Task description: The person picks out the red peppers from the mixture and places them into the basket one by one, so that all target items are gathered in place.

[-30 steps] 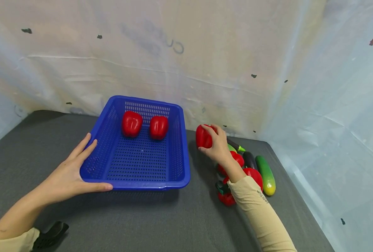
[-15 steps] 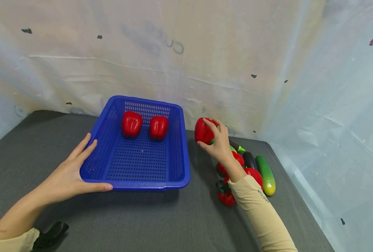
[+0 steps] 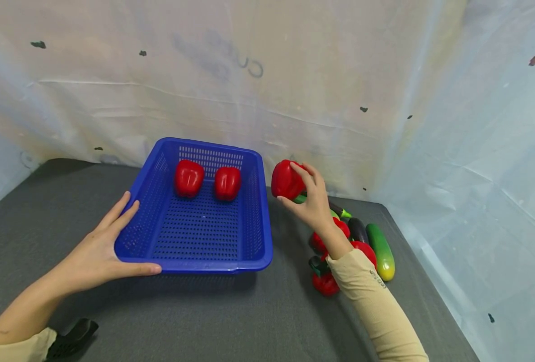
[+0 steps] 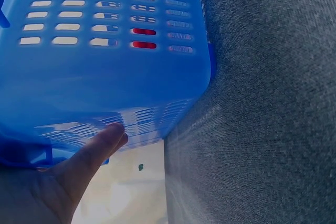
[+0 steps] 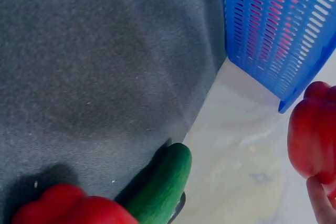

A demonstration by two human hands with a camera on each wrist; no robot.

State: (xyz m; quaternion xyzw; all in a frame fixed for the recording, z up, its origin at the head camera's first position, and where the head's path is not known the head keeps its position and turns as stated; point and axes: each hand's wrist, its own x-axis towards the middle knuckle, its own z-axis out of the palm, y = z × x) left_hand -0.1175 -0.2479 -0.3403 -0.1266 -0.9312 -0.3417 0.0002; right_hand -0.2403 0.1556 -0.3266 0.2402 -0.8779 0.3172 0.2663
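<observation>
My right hand (image 3: 312, 201) pinches a red bell pepper (image 3: 287, 180) above the table, just right of the basket. At the right edge of the right wrist view, a fingertip touches that same pepper (image 5: 313, 135). My left hand (image 3: 97, 254) holds the near left corner of the blue plastic basket (image 3: 194, 266), its thumb lying along the front rim. In the left wrist view, a finger (image 4: 100, 148) rests against the basket's outer wall. Inside the basket, towards the back, sit a red pepper (image 3: 189, 178) and another red pepper (image 3: 227, 183).
Right of the basket, several vegetables lie grouped on the grey table (image 3: 258, 322): red peppers (image 3: 325, 284), a dark eggplant (image 3: 357, 230) and a green cucumber (image 3: 380, 251). Pale plastic sheeting (image 3: 294, 90) hangs behind. A black strap (image 3: 75, 338) shows near the left sleeve.
My right hand has raised the red pepper and shifted it slightly left towards the basket. The left hand, the basket and the peppers inside it have stayed in place.
</observation>
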